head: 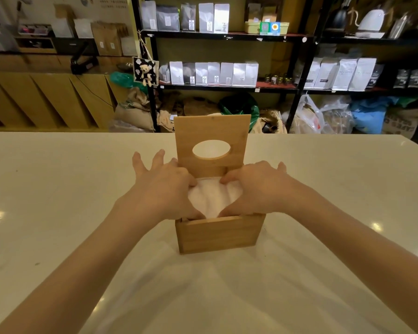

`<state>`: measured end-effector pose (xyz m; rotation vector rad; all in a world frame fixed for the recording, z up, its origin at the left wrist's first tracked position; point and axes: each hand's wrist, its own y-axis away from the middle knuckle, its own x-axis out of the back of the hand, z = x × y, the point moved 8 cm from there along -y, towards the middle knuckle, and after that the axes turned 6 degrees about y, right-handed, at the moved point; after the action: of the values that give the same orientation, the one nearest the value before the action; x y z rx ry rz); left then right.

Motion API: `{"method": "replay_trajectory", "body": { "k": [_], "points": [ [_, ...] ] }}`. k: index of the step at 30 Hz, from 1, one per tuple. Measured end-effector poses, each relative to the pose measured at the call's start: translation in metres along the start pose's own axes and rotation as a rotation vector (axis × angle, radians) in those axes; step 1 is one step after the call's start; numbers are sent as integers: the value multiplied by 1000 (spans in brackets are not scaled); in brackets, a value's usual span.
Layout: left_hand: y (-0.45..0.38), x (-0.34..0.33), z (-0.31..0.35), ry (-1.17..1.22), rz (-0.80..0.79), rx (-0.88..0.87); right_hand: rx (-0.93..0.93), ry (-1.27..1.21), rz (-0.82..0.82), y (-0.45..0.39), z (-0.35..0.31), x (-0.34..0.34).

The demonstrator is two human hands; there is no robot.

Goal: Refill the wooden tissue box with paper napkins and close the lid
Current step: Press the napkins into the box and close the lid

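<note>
Nearest me, the pale table point(58, 189) lies bare on both sides of my forearms, its far edge well behind the wooden tissue box point(219, 233) at centre. My left hand point(163, 186) and right hand point(256, 189) press white paper napkins point(212, 198) down into the open box. Left fingers are splayed, thumb on the napkins; right fingers curl onto the stack. The lid point(211, 131) stands upright behind, oval slot showing. Beyond, shelves point(227, 36) hold bags.
</note>
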<state>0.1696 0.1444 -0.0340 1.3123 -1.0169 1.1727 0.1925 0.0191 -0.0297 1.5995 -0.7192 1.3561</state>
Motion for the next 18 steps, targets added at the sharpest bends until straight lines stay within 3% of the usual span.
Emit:
{"method": "replay_trajectory", "body": {
  "k": [6, 12, 18],
  "points": [
    [-3, -3, -4, 55, 6, 7, 1, 20, 39, -3, 4, -3],
    [-8, 4, -10, 391, 115, 45, 16, -529, 247, -17, 13, 6],
    [-12, -5, -7, 402, 130, 66, -51, -406, 284, -14, 15, 1]
  ]
}}
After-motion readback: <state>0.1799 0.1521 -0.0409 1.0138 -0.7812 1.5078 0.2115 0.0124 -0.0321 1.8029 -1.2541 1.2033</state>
